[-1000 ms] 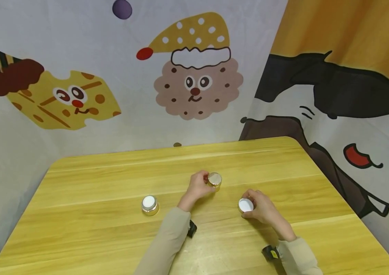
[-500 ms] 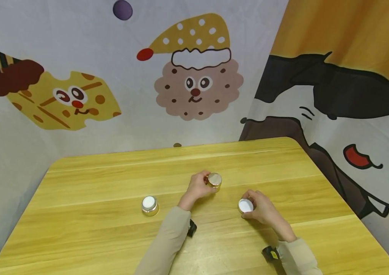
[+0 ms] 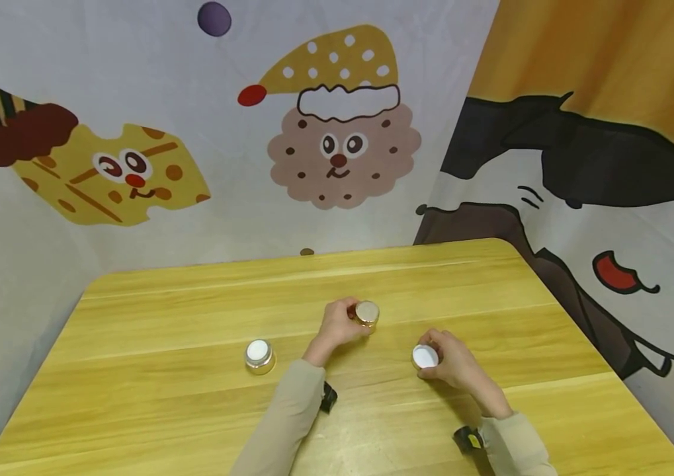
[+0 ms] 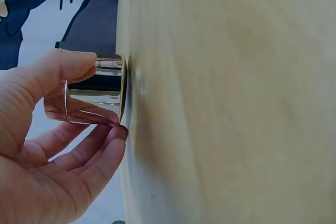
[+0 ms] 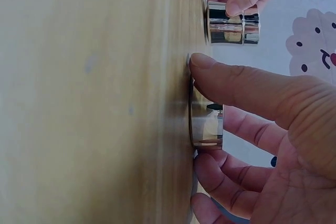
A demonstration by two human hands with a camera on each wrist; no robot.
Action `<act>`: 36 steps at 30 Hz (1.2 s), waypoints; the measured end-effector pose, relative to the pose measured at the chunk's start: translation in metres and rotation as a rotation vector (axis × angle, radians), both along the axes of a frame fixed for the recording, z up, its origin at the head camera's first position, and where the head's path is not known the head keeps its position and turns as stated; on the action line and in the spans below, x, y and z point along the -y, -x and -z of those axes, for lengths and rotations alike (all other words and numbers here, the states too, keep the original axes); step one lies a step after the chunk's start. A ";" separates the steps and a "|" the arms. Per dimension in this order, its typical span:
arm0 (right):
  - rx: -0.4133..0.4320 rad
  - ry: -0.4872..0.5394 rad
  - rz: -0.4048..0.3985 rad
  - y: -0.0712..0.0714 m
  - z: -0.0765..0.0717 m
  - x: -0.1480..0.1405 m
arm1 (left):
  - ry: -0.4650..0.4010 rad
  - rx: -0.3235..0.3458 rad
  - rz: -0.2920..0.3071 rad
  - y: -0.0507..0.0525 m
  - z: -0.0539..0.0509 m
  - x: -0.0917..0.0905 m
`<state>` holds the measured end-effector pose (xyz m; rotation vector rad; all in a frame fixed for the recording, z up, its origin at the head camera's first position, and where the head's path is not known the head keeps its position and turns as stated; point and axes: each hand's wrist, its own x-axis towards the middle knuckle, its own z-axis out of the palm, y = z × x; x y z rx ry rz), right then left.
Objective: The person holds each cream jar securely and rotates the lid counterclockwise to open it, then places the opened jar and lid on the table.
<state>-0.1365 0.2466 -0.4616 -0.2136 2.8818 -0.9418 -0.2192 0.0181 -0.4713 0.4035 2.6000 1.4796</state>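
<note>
My left hand point(image 3: 338, 324) grips a shiny gold cosmetic jar point(image 3: 367, 314) with its lid on, thumb on one side and fingertips on the other. In the left wrist view, that jar point(image 4: 97, 95) stands upright at the tabletop. To the right, my right hand point(image 3: 454, 357) pinches a gold jar lid point(image 3: 425, 357), its white inside facing up. The right wrist view has this lid point(image 5: 207, 124) between thumb and fingers, low at the table surface. A second gold jar point(image 3: 260, 357), lidless with a white top showing, stands left of my left forearm.
The wood-grain table point(image 3: 152, 410) has rounded far corners. Behind it hangs a cloth backdrop point(image 3: 235, 225) with cartoon prints. Black wrist cameras point(image 3: 328, 397) sit below both sleeves.
My left hand has shifted slightly left over the last half second, carrying the lidded jar along. The right hand and its lid stay almost still; the lidless jar has not moved.
</note>
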 end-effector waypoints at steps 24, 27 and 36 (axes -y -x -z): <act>-0.013 -0.036 -0.003 -0.001 0.002 -0.001 | -0.127 -0.061 -0.033 -0.012 -0.026 0.021; -0.020 -0.038 -0.008 -0.002 0.002 -0.001 | -0.145 -0.069 -0.045 -0.013 -0.030 0.024; -0.033 -0.039 -0.019 -0.002 0.003 -0.001 | -0.190 -0.100 -0.092 -0.019 -0.044 0.033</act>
